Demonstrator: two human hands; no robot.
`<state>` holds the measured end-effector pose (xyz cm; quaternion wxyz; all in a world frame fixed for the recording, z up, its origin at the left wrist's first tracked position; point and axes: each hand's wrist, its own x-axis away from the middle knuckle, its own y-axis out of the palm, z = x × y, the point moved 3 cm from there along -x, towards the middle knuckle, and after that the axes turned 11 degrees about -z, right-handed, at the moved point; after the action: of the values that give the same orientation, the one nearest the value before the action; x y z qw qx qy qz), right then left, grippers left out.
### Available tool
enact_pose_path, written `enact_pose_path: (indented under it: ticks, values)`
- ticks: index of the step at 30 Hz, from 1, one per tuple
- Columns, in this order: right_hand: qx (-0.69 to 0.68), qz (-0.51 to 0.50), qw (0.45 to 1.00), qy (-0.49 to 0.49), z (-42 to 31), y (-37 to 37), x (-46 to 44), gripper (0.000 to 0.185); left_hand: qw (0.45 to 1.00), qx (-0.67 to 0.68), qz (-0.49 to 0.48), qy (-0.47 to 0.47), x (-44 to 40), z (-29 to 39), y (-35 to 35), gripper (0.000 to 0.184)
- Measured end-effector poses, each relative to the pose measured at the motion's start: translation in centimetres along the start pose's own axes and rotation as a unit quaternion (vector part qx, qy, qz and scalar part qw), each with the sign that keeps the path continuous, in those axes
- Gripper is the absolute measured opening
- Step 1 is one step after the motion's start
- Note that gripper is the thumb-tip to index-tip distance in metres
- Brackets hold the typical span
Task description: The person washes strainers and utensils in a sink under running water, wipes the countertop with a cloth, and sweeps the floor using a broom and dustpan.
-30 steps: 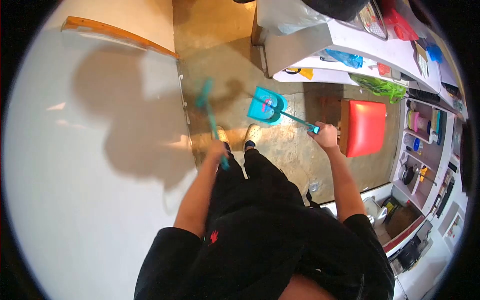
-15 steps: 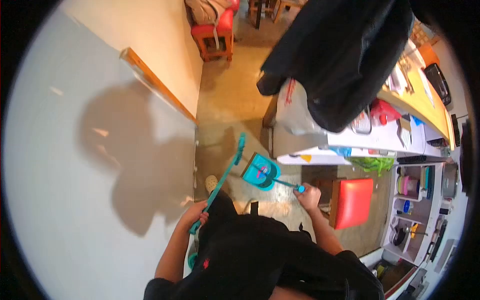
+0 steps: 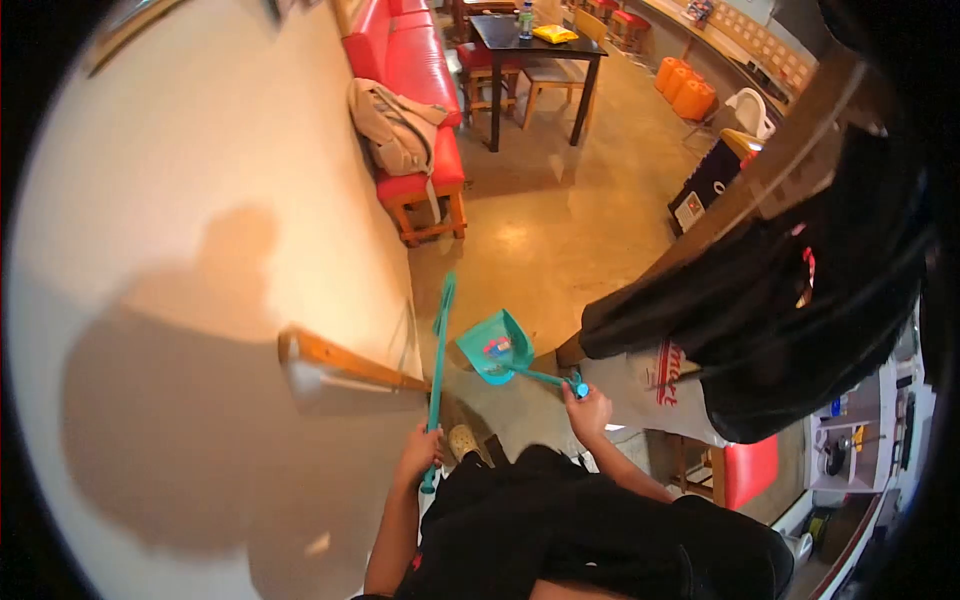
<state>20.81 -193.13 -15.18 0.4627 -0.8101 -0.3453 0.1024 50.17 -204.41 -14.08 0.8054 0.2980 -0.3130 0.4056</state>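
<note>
In the head view my left hand [image 3: 420, 455] is closed around the lower part of a long teal broom handle [image 3: 437, 385]. The broom's narrow far end points up and away beside the wall, and its bristles are hard to make out. My right hand [image 3: 588, 412] grips the top of the handle of a teal long-handled dustpan [image 3: 512, 345]. The pan is in front of me, to the right of the broom, with small pink and blue marks or bits inside that I cannot name. A clog-like shoe [image 3: 463, 442] shows near my left hand.
A wall with a wooden ledge [image 3: 350, 360] stands on the left. Ahead are a red bench [image 3: 415, 65] with a backpack [image 3: 395, 125] and a dark table [image 3: 500, 35]. Black cloth [image 3: 760, 320] and a white plastic bag [image 3: 640, 390] hang on the right, near a red stool [image 3: 750, 470].
My view has swung up and forward, showing more of the room ahead. The broom has turned more upright. Both hands keep their hold, and the black cloth now appears lower and farther right.
</note>
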Motion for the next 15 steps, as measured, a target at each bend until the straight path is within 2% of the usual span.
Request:
enact_pose_path:
  ticks: [5, 8, 10, 11, 14, 15]
  values:
    - [-0.027, 0.058, 0.998, -0.013, -6.9, 0.7, -9.1, 0.039, 0.994, 0.029, -0.104, -0.018, -8.4, 11.9, 0.1, 0.027]
    - [-0.033, 0.057, 0.998, 0.009, -8.7, 1.7, -15.6, 0.039, 0.993, 0.032, -0.114, 0.007, -12.7, 17.0, 2.6, 0.033]
    - [-0.031, 0.036, 0.998, 0.049, -10.4, 1.2, -20.9, 0.039, 0.993, 0.009, -0.114, -0.021, -16.5, 20.5, 3.7, 0.039]
    - [-0.090, 0.034, 0.995, 0.039, -11.4, 0.8, -23.4, 0.037, 0.992, 0.008, -0.118, -0.030, -18.1, 22.3, 4.2, 0.040]
    - [-0.083, 0.067, 0.994, 0.006, -11.6, 0.7, -32.9, 0.035, 0.992, -0.006, -0.125, -0.036, -23.7, 28.8, 5.8, 0.043]
    - [-0.042, 0.081, 0.996, -0.007, -11.8, -0.5, -35.6, 0.035, 0.991, -0.011, -0.128, -0.036, -25.6, 30.8, 6.7, 0.043]
